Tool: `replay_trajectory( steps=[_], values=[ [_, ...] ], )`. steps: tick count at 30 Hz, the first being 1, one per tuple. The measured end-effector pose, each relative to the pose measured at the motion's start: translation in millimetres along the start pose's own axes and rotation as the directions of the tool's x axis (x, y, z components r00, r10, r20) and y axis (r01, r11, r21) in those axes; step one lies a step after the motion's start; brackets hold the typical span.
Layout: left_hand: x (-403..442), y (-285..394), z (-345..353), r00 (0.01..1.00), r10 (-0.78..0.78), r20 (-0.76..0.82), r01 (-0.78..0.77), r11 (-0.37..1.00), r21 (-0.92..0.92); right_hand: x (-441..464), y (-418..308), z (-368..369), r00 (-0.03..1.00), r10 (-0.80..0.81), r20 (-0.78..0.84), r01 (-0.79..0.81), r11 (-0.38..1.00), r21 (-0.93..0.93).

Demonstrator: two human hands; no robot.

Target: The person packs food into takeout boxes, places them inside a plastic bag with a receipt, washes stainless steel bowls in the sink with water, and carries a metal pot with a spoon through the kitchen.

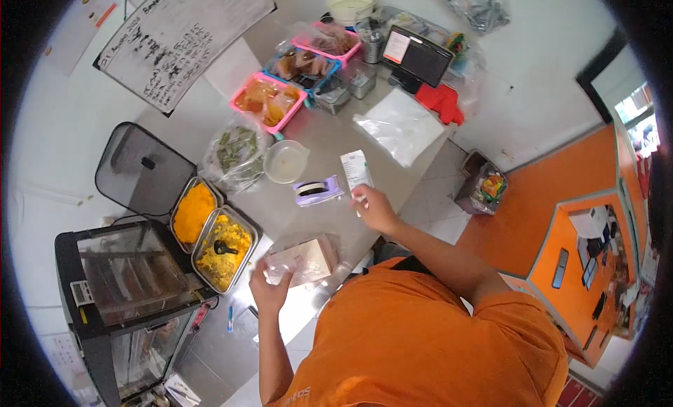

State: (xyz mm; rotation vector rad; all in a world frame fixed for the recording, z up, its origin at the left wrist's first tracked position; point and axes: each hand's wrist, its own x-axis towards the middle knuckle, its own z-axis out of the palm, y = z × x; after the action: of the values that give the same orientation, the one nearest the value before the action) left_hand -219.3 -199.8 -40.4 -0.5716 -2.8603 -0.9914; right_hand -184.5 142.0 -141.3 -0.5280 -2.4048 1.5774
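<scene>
My left hand [269,289] is closed on clear plastic [280,268] at the near left end of a small pale-brown box [313,260]. The plastic lies around the box on the metal table. My right hand [375,209] pinches the lower end of a white printed paper slip [356,167], which lies over the table. Between the hands stands a purple tape dispenser [317,191] with a dark-rimmed roll in it. Behind the dispenser is a round translucent tub [286,161].
Two metal trays of yellow food [223,247] stand at the left beside a glass display case [133,274]. Farther back are a bag of green leaves [237,149], pink and blue baskets [268,102], clear plastic sheets [401,129] and a small screen [417,56].
</scene>
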Motion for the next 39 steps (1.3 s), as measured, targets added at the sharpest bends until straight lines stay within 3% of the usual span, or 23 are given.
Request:
replay_trajectory(
  steps=[2,4,6,7,8,11,13,14,15,16,17,18,20,23,26,27,29,30,32,34,35,38,39],
  values=[
    [32.0,44.7,-2.2,0.955,0.162,-0.248,-0.170,0.985,-0.009,40.8,15.1,4.8,0.995,-0.082,-0.053,0.063,0.954,-0.293],
    [46.0,59.7,36.5,0.992,-0.095,0.083,0.122,0.894,-0.432,84.4,37.3,8.1,0.997,-0.010,-0.075,-0.024,0.895,-0.445],
    [55.6,71.2,102.2,0.849,-0.062,0.524,0.420,0.682,-0.599,119.4,59.2,12.1,0.984,0.014,-0.180,-0.114,0.822,-0.557],
    [56.3,71.6,141.7,0.834,0.017,0.552,0.351,0.755,-0.554,132.9,66.1,10.7,0.972,0.014,-0.235,-0.158,0.779,-0.607],
    [58.9,76.7,171.5,0.807,0.092,0.583,0.273,0.818,-0.506,139.2,71.5,6.2,0.988,-0.020,-0.155,-0.087,0.750,-0.656],
    [80.3,121.1,193.0,0.888,0.008,0.461,0.233,0.854,-0.464,162.0,85.0,-9.6,0.997,-0.071,0.038,0.077,0.690,-0.719],
    [102.7,121.5,198.9,0.990,0.045,0.130,0.000,0.944,-0.329,168.6,86.9,-16.7,0.994,-0.035,0.102,0.097,0.710,-0.697],
    [114.3,120.6,201.4,0.996,0.088,-0.034,-0.093,0.970,-0.224,173.6,85.4,-16.1,0.987,-0.036,0.154,0.100,0.896,-0.433],
    [128.8,126.2,194.0,0.981,0.081,-0.179,-0.112,0.978,-0.173,181.4,77.6,-16.3,0.978,-0.049,0.204,0.076,0.989,-0.126],
    [146.1,136.2,177.9,0.944,0.080,-0.321,-0.124,0.985,-0.118,186.3,64.1,-17.5,0.966,-0.073,0.248,0.025,0.981,0.192],
    [157.2,130.1,171.2,0.945,0.058,-0.323,-0.121,0.976,-0.179,180.5,30.1,-20.4,0.922,-0.107,0.372,-0.072,0.897,0.437],
    [168.7,124.2,164.4,0.945,0.035,-0.324,-0.119,0.963,-0.240,175.1,-0.7,-22.1,0.895,-0.141,0.423,-0.055,0.907,0.418],
    [181.2,90.6,155.4,0.999,0.001,-0.043,-0.025,0.821,-0.571,170.1,-44.0,-20.0,0.831,-0.212,0.515,-0.004,0.922,0.387],
    [176.3,67.7,127.4,0.951,-0.226,0.209,0.295,0.471,-0.832,182.2,-46.0,2.1,0.852,-0.232,0.469,0.024,0.912,0.409],
    [157.7,73.1,96.5,0.922,-0.343,0.182,0.291,0.302,-0.908,178.8,-50.7,26.0,0.915,-0.238,0.327,0.126,0.935,0.330],
    [147.6,63.9,92.0,0.892,-0.415,0.177,0.321,0.309,-0.895,179.6,-34.5,32.8,0.840,-0.246,0.484,0.232,0.969,0.090],
    [135.5,78.5,76.0,0.791,-0.564,0.238,0.392,0.168,-0.905,184.2,10.3,44.9,0.670,-0.127,0.732,0.507,0.798,-0.326],
    [128.6,83.6,70.1,0.730,-0.627,0.273,0.417,0.092,-0.904,182.1,-3.0,42.1,0.654,0.078,0.752,0.344,0.855,-0.388],
    [106.1,61.0,79.9,0.672,-0.618,0.408,0.455,-0.090,-0.886,175.1,-45.0,26.1,0.496,0.464,0.734,0.011,0.842,-0.540],
    [87.9,60.9,78.2,0.685,-0.519,0.512,0.387,-0.336,-0.859,176.7,-32.4,30.0,0.526,0.447,0.724,-0.145,0.885,-0.442],
    [76.2,65.1,79.0,0.728,-0.464,0.506,0.386,-0.332,-0.861,176.4,-24.1,29.2,0.539,0.443,0.717,-0.222,0.895,-0.386],
    [69.4,78.7,103.7,0.712,-0.593,0.375,0.369,-0.138,-0.919,179.0,1.7,9.5,0.466,0.246,0.850,-0.353,0.933,-0.076],
    [67.5,79.1,105.2,0.706,-0.632,0.320,0.361,-0.068,-0.930,175.3,15.9,-0.3,0.498,0.141,0.856,-0.352,0.935,0.050]
  ],
)
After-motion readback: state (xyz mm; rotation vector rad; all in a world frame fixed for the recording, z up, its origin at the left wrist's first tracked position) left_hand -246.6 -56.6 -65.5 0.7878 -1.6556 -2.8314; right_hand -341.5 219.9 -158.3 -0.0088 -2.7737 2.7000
